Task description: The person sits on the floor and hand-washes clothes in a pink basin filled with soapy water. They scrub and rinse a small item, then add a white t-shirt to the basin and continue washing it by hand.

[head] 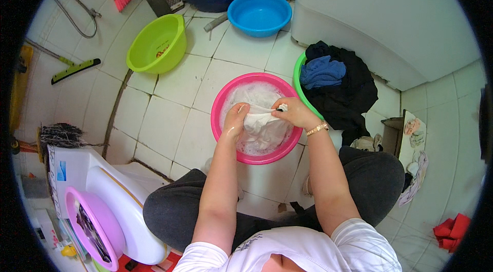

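A pink plastic basin (218,98) of sudsy water stands on the tiled floor before me. In it lies a wet white cloth garment (262,127), whose upper edge is held up between my hands. My left hand (234,120) pinches that edge on the left. On the right, my right hand (294,112), with a bracelet at the wrist, grips the same edge, close to a small black patch. Touching or nearly touching the pink basin is a green basin (298,75) heaped with black clothes (346,98) and a blue cloth (322,72).
A blue basin (260,14) and a yellow-green basin (154,48) stand farther off. A white appliance or cabinet (377,14) rises at the right. At the lower left, a pink-purple basin (111,222) rests on the toilet (127,210). A mop head (63,135) and a squeegee (77,70) are at the left.
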`<act>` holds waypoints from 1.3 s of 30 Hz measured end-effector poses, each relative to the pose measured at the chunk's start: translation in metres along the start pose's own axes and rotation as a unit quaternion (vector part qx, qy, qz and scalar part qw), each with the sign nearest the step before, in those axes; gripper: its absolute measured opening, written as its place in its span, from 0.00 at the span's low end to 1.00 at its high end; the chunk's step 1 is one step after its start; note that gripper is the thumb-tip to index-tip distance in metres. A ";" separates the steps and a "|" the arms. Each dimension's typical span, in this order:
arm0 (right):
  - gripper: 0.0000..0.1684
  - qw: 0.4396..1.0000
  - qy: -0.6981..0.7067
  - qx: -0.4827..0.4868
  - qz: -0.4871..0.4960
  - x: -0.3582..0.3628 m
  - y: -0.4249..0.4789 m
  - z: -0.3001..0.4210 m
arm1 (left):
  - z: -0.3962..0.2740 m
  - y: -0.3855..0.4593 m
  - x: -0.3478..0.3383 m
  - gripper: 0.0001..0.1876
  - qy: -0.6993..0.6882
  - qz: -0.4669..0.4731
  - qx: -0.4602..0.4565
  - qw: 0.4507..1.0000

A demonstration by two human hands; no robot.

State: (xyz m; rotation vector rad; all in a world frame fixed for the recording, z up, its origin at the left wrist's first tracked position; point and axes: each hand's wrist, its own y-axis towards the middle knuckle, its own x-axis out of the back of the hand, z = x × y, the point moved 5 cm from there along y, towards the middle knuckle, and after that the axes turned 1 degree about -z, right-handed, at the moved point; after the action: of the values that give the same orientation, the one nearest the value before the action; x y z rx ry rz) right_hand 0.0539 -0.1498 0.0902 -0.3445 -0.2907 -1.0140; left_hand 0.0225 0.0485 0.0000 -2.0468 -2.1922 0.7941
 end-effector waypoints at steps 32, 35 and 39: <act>0.16 0.950 -0.023 -0.027 -0.312 -0.082 -0.023 0.017 | 0.043 -0.012 -0.031 0.27 -0.047 -0.089 0.105 0.989; 0.16 0.959 -0.113 0.133 -0.223 -0.117 -0.033 0.077 | 0.050 0.002 -0.007 0.27 -0.338 0.195 0.059 0.919; 0.13 0.930 -0.106 -0.142 -0.323 -0.020 -0.014 -0.031 | 0.036 -0.033 -0.079 0.26 -0.106 -0.130 0.122 0.978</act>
State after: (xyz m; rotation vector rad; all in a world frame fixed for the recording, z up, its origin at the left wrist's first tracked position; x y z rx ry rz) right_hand 0.0337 -0.1535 0.0563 -0.6472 -0.4702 -1.6809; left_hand -0.0104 -0.0378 0.0063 -1.5881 -2.2651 1.2258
